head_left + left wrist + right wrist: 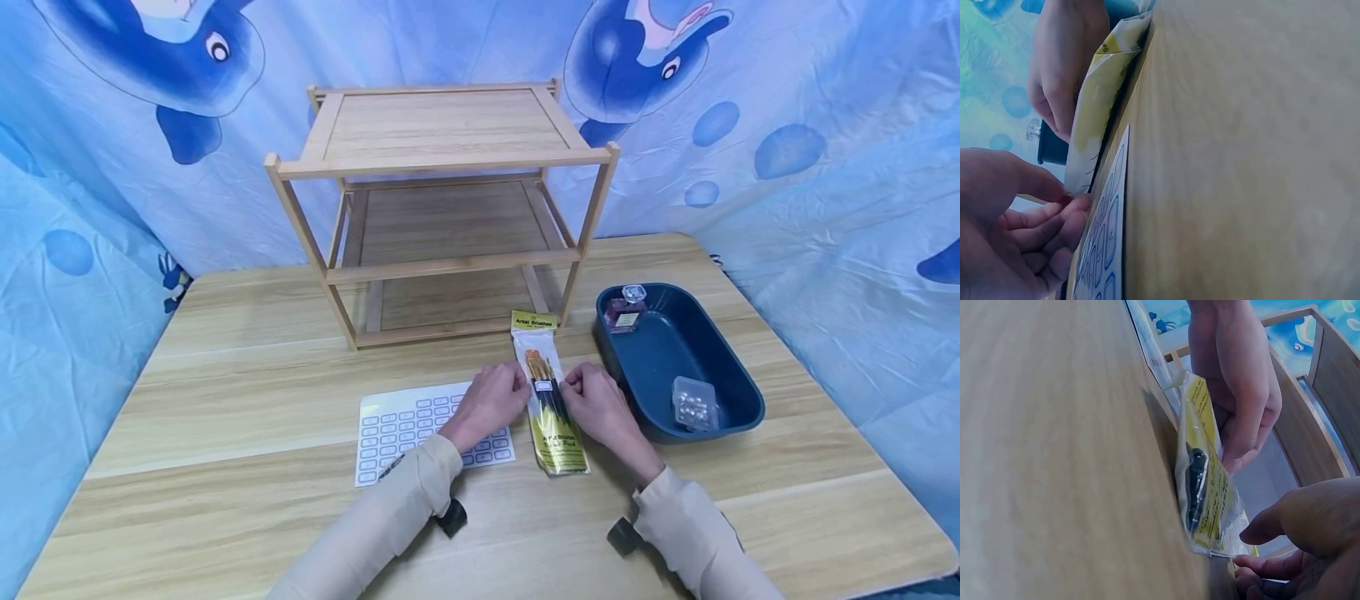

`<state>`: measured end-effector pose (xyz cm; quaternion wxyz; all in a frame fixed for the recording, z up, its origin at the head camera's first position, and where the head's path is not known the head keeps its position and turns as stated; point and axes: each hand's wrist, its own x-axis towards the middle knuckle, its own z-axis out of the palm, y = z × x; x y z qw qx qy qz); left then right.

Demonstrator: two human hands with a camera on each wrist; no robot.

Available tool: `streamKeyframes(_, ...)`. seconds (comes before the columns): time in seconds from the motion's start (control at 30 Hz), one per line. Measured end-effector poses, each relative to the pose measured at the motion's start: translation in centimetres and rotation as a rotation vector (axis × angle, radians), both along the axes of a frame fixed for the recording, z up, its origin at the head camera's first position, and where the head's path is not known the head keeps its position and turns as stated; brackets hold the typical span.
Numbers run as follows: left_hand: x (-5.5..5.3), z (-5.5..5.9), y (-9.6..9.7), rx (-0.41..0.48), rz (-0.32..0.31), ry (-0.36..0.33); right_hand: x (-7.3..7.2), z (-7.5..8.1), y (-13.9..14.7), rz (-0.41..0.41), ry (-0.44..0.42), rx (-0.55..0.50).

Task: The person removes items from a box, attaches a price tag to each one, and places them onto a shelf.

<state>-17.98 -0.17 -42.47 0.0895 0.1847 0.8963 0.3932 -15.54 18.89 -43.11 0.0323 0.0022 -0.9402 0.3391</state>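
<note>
A clear and yellow pack of artist brushes (558, 446) lies on the table, its header towards the shelf. A small white label (543, 386) sits across the brush handles. My left hand (495, 402) pinches the pack's left edge between thumb and fingers, as the left wrist view shows. On the opposite edge, my right hand (600, 407) pinches the pack; in the right wrist view its thumb and forefinger (1266, 565) meet at the plastic. Beneath my left wrist is a white sheet of blue-framed labels (401, 433), partly hidden by that forearm.
Behind the pack stands a three-tier wooden shelf (450, 267). A dark blue basin (731, 375) at the right holds a pink perfume bottle (624, 312) and a small clear box (694, 404). Blue cloth (847, 108) with cartoon dolphins hangs around the table (225, 392).
</note>
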Motion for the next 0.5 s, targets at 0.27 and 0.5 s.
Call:
streamKeyframes(0.27, -0.04, -0.11, -0.16, 0.032, 0.013, 0.007, -0.08, -0.08, 0.03, 0.001, -0.007, 0.011)
streamKeyframes(0.5, -0.09, -0.09, -0.45, 0.013, 0.007, -0.005, 0.01, 0.02, -0.23, -0.006, -0.021, 0.031)
